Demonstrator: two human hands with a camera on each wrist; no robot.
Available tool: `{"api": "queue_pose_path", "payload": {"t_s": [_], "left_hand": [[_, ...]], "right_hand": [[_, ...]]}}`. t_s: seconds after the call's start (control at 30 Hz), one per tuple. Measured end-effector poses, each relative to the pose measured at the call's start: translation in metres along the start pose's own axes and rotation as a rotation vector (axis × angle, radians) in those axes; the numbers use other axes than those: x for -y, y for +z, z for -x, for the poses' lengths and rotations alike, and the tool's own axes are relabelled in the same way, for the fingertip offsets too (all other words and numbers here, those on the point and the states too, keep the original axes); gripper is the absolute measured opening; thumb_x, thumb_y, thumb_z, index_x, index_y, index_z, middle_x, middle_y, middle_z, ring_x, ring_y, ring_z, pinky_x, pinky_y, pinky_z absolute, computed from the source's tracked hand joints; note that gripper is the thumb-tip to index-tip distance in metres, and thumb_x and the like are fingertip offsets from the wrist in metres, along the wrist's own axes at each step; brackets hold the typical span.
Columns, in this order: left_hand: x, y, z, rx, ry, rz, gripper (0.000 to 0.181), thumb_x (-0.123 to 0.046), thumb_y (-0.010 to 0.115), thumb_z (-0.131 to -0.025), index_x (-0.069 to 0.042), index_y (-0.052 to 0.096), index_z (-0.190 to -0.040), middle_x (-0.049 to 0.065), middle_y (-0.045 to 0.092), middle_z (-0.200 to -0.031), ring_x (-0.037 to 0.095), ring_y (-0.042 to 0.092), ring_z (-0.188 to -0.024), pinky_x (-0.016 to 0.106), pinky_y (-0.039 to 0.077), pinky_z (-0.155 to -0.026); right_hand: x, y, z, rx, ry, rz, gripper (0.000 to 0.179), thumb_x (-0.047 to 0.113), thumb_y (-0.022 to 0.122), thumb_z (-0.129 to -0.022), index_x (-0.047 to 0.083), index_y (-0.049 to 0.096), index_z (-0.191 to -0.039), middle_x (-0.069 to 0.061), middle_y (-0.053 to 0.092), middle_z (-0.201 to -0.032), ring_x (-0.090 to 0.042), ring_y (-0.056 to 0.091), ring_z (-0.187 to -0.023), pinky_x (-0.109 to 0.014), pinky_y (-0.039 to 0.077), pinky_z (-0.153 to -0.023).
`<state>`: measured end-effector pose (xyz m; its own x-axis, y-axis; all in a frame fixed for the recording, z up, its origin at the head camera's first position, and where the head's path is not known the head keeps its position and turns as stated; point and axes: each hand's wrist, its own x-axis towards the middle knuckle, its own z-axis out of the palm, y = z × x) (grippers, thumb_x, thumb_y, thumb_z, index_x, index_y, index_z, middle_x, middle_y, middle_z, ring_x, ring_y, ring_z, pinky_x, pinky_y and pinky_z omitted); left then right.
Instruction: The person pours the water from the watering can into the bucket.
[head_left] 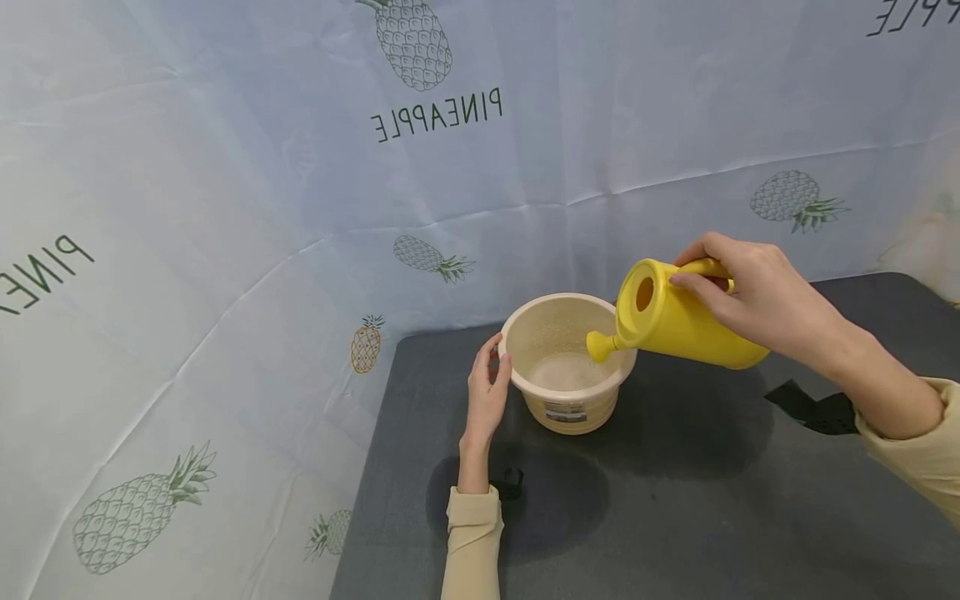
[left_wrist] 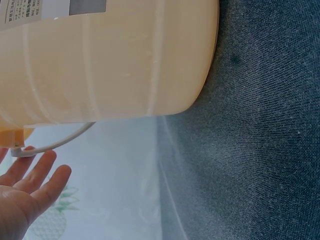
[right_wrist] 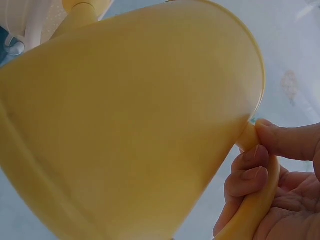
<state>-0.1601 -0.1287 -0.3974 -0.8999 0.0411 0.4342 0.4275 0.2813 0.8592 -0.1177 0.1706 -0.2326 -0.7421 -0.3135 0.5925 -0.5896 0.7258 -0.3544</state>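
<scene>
A cream plastic bucket [head_left: 567, 412] stands upright on the dark table, with a label on its near side. My left hand [head_left: 487, 392] touches its left side near the rim, fingers spread and relaxed; in the left wrist view the fingers [left_wrist: 52, 187] lie beside the bucket's thin handle [left_wrist: 65, 141]. My right hand [head_left: 765, 287] grips the handle [right_wrist: 255, 200] of a yellow watering can [head_left: 686, 333]. Tilted left, the can has its spout head [head_left: 600, 346] over the bucket's opening. Pale, clear-looking liquid seems to lie at the bucket's bottom; no stream is clearly visible.
The dark table [head_left: 675, 533] runs up to a pale curtain [head_left: 300, 167] printed with pineapples, behind and to the left. A black strap [head_left: 813, 408] hangs by the right wrist. Another black piece [head_left: 508, 485] is beside the left wrist.
</scene>
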Motion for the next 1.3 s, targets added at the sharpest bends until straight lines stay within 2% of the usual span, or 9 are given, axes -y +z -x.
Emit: {"api": "queue_pose_path", "payload": {"t_s": [0.27,0.7,1.07,1.13,1.3], "left_hand": [[0.0,0.001,0.0,-0.006,0.0,0.011,0.04,-0.012,0.046,-0.098,0.003,0.042,-0.135,0.02,0.046,-0.132,0.034,0.046,-0.118,0.053,0.038,-0.093],[0.0,0.001,0.002,-0.018,0.0,0.006,0.04,-0.011,0.047,-0.098,0.004,0.043,-0.135,0.022,0.047,-0.13,0.034,0.046,-0.117,0.051,0.039,-0.092],[0.002,0.001,0.002,-0.019,0.006,0.015,0.04,-0.012,0.047,-0.098,0.004,0.043,-0.135,0.021,0.047,-0.131,0.034,0.046,-0.118,0.05,0.039,-0.093],[0.001,0.001,0.002,-0.019,0.007,0.015,0.04,-0.012,0.047,-0.098,0.004,0.043,-0.135,0.022,0.047,-0.13,0.034,0.046,-0.117,0.05,0.039,-0.092],[0.0,0.002,0.002,-0.021,0.006,0.016,0.04,-0.012,0.047,-0.098,0.003,0.043,-0.135,0.022,0.047,-0.13,0.033,0.047,-0.117,0.051,0.04,-0.092]], "right_hand": [[-0.004,0.001,0.001,0.006,-0.01,-0.006,0.016,0.001,0.069,-0.081,0.003,0.059,-0.094,-0.003,0.06,-0.081,-0.008,0.044,-0.065,-0.015,0.035,-0.057],[-0.009,0.005,0.011,-0.049,0.006,-0.025,0.017,-0.001,0.069,-0.081,0.001,0.059,-0.096,-0.003,0.061,-0.082,-0.005,0.043,-0.067,-0.014,0.035,-0.059],[-0.024,0.01,0.025,-0.157,0.031,-0.103,0.019,-0.007,0.066,-0.081,-0.005,0.059,-0.099,-0.008,0.062,-0.088,0.013,0.047,-0.078,-0.003,0.037,-0.072],[-0.026,0.011,0.027,-0.182,0.041,-0.116,0.018,-0.007,0.066,-0.081,-0.005,0.06,-0.098,-0.003,0.061,-0.088,0.014,0.048,-0.08,-0.003,0.037,-0.073],[-0.032,0.013,0.032,-0.226,0.066,-0.143,0.015,-0.005,0.065,-0.083,-0.007,0.059,-0.097,0.02,0.054,-0.09,0.016,0.049,-0.082,-0.002,0.037,-0.076]]}}
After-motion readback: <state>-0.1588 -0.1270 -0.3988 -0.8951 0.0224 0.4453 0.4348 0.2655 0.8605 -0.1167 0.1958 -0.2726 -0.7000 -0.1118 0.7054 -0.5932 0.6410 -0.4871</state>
